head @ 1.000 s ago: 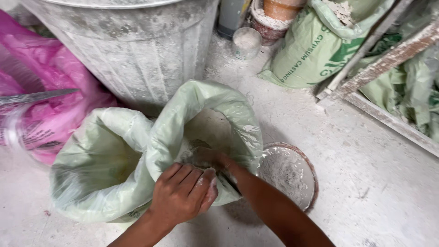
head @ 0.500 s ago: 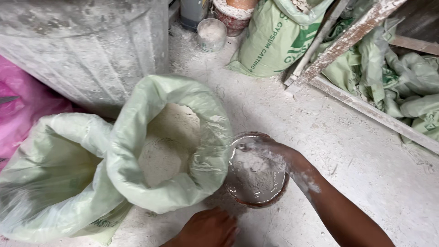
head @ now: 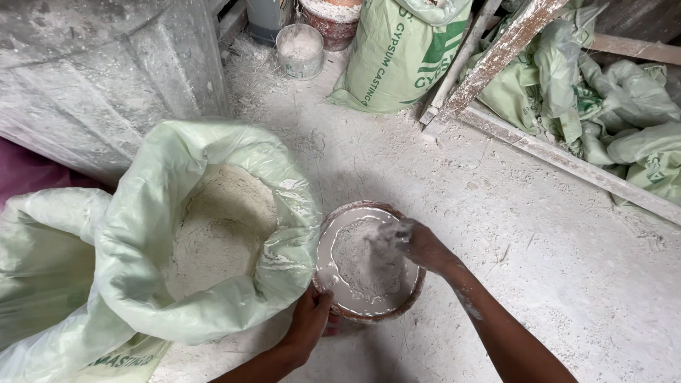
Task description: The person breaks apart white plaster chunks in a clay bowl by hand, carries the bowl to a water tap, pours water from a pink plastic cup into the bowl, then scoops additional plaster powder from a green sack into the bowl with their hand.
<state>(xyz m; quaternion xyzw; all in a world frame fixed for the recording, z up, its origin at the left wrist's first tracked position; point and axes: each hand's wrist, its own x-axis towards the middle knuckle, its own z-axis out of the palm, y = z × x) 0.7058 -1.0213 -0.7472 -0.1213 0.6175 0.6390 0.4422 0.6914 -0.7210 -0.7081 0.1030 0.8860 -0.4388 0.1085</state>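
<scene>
A round, powder-caked bowl [head: 333,234] sits on the dusty floor beside an open pale-green sack [head: 135,284] with white powder inside. My left hand [head: 310,317] grips the bowl's near rim. My right hand [head: 415,243], coated in powder, hovers over the bowl's right side; it is blurred, and powder lies heaped in the bowl beneath it. Whether its fingers still hold powder cannot be made out.
A large dusty grey drum [head: 106,78] stands at the back left. A small white cup [head: 300,50] and a full green printed sack [head: 397,57] stand behind. A wooden plank [head: 496,50] and crumpled green bags [head: 603,99] lie at the right.
My right hand came out of the sack and moved over the bowl, where powder now lies. My left hand left the sack's edge and took the bowl's rim.
</scene>
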